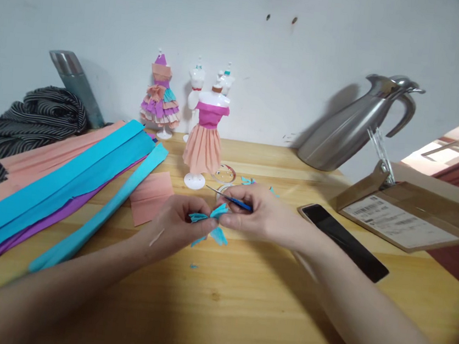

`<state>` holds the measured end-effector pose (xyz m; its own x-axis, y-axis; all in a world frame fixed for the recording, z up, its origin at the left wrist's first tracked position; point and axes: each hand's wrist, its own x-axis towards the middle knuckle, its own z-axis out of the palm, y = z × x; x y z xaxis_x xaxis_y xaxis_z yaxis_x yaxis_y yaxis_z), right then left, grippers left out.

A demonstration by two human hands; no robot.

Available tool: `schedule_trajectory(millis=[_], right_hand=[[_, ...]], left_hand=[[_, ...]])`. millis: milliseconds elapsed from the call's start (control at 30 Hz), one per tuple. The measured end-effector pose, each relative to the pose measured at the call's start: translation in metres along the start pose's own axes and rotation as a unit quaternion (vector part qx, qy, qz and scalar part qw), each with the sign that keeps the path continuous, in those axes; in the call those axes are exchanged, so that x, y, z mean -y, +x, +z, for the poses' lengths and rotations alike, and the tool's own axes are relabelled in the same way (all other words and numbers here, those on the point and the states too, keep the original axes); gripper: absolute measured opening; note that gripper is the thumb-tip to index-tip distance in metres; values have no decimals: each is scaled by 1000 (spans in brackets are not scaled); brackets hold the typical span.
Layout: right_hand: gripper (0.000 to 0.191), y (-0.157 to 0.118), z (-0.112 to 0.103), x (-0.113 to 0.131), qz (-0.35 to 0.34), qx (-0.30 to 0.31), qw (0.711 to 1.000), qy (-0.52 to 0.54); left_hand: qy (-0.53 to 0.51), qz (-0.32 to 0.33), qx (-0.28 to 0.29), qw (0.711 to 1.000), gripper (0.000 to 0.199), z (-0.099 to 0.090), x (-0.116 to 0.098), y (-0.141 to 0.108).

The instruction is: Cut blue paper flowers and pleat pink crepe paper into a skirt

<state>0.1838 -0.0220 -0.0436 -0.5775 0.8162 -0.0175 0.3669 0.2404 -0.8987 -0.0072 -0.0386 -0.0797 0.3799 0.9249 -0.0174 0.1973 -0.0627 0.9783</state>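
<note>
A small blue paper bow (219,211) is pinched between both hands above the table. My left hand (178,222) grips its left side between thumb and fingers. My right hand (249,213) pinches the right side near the middle and also holds small scissors (236,201) with blue handles, their tips pointing left. Blue paper tails (219,236) hang below the fingers. Just behind the hands stands a mini mannequin (207,131) in a magenta top and pleated peach skirt. A peach paper square (151,197) lies to the left of my left hand.
Long blue paper strips (58,180) and a striped cloth (40,123) cover the left. More mannequins (161,95) stand by the wall. On the right are a phone (344,240), a cardboard box (407,214) and a steel jug (351,125). Blue scraps lie behind my right hand.
</note>
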Motion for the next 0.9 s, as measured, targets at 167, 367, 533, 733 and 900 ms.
schedule_trajectory(millis=[167,367,533,733,900], right_hand=[[29,4,9,-4,2,-22,999,30],[26,6,6,-2,12,-85,996,30],[30,5,7,-1,22,-116,988,99],[37,11,17,-8,34,-123,940,315],[46,14,31,-9,57,-86,901,422]], left_hand=[[-5,-23,17,1000,18,-2,-1,2],[-54,-4,25,998,63,-8,-1,4],[-66,-13,15,998,85,-13,1,7],[-67,97,-79,990,46,-16,0,13],[-228,46,-30,972,30,-9,3,9]])
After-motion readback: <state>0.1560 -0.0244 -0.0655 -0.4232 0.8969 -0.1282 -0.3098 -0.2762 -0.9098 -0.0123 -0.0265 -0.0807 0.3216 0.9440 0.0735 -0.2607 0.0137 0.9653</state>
